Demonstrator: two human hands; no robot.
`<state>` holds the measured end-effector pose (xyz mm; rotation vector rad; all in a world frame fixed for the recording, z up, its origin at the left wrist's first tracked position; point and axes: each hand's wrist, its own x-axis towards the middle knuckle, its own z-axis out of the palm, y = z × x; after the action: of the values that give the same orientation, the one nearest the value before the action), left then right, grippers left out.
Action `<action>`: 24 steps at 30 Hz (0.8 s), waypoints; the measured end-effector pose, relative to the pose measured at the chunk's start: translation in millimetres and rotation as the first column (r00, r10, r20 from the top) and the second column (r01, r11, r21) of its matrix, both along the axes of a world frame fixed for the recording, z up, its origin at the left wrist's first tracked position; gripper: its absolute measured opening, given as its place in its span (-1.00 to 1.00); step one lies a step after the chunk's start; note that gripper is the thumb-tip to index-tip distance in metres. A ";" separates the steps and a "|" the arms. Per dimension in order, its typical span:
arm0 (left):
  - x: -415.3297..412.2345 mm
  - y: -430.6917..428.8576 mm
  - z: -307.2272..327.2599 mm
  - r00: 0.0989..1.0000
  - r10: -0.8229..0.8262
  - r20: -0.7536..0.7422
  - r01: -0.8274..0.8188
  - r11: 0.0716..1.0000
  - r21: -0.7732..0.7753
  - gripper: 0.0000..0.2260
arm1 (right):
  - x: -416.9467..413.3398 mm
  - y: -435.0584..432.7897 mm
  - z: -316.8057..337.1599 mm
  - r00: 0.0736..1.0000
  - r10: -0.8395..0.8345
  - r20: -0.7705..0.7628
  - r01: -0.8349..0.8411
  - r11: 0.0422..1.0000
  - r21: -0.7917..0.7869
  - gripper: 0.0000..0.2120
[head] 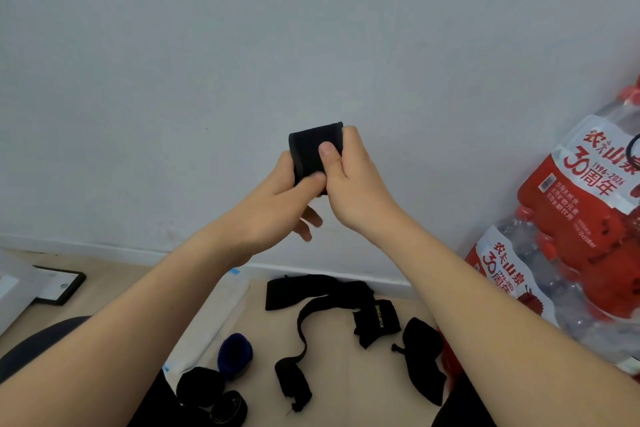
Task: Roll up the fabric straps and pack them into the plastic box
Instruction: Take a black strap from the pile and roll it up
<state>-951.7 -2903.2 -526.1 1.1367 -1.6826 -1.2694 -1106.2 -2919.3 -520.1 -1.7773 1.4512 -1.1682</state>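
A rolled black fabric strap [310,146] is held up in front of the wall between both hands. My left hand [277,204] pinches its lower edge with thumb and fingers. My right hand [349,180] grips its right side, thumb pressed on the front. On the floor below lie loose black straps [322,291], one marked XUEYING [377,321], and another black piece [420,360]. Three rolled straps lie at the bottom: a blue one [235,354] and two black ones [199,386] [230,407]. A clear plastic box [221,308] lies left of the straps.
Shrink-wrapped packs of water bottles with red labels [571,236] are stacked at the right against the wall. A black-framed flat object [60,286] and a white object [14,288] lie at the left on the wooden floor. My dark-clothed knee [38,343] shows at lower left.
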 end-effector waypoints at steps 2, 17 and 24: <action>-1.9 0.2 -2.1 0.997 0.052 -0.055 -0.052 0.999 0.006 -0.77 | 2.7 0.8 -3.3 1.000 0.002 0.020 -0.002 1.000 -0.009 -0.81; -10.6 5.4 -6.4 0.997 0.057 -0.052 -0.067 0.971 -0.229 -0.74 | 5.4 -1.5 -3.6 0.984 -0.038 0.174 0.047 0.998 -0.047 -0.87; -11.5 4.2 -0.4 0.981 0.138 -0.133 -0.161 0.970 -0.183 -0.85 | 14.0 -2.5 -6.0 0.957 -0.043 0.288 0.018 0.996 0.091 -0.81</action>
<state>-963.2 -2899.0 -526.5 1.0302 -1.5630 -1.0350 -1092.2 -2921.8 -526.2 -1.4585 1.3370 -1.2987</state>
